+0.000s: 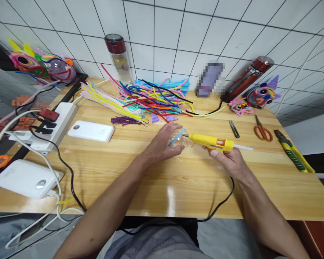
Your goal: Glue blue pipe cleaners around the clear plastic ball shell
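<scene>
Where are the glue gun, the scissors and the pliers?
Glue gun [208, 141]: head view, on its yellow body.
Scissors [259, 126]: head view, where blades meet handles.
Pliers [292, 153]: head view, on the green-and-black handle.

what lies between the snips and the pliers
In the head view, the scissors lie between the snips and the pliers.

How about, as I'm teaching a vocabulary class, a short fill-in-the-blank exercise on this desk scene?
1. The right hand holds a glue gun whose body is ____.
2. The left hand holds a clear object with a light ____ strip across it.
3. On the table, the scissors lie between the small snips and the ____.
4. The wall behind is covered in white ____.

Missing words: yellow; blue; pliers; tiles.
</scene>
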Demonstrator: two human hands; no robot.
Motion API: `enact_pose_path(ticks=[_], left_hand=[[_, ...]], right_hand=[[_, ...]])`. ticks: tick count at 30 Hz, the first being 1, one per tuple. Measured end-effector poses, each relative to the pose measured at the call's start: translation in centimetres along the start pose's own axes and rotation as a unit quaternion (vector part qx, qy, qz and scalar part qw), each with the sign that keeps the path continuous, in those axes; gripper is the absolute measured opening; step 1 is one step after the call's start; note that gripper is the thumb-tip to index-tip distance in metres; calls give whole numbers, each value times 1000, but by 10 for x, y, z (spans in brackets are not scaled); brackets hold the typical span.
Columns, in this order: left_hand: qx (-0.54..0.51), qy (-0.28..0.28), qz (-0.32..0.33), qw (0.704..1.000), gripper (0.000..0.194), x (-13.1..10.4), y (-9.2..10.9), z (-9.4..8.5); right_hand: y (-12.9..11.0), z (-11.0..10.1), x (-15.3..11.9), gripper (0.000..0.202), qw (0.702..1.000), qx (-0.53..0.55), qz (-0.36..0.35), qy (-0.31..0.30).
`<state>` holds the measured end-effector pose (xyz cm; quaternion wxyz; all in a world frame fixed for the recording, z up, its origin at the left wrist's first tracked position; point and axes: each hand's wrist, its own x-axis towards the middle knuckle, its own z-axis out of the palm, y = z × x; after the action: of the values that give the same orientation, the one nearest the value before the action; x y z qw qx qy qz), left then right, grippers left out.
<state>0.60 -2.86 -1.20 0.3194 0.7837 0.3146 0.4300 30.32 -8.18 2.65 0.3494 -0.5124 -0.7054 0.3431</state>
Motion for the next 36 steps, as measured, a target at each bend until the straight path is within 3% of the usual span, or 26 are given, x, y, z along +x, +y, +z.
enact_pose_path(ticks=[19, 36], left_hand=[[16, 15, 27, 999, 60, -2, -7, 5], [7, 8, 25, 1000, 60, -1, -4, 2]], right_hand=[[-2, -2, 2, 58, 999, -37, 4, -6], [-2, -2, 3, 46, 999, -38, -4, -7]])
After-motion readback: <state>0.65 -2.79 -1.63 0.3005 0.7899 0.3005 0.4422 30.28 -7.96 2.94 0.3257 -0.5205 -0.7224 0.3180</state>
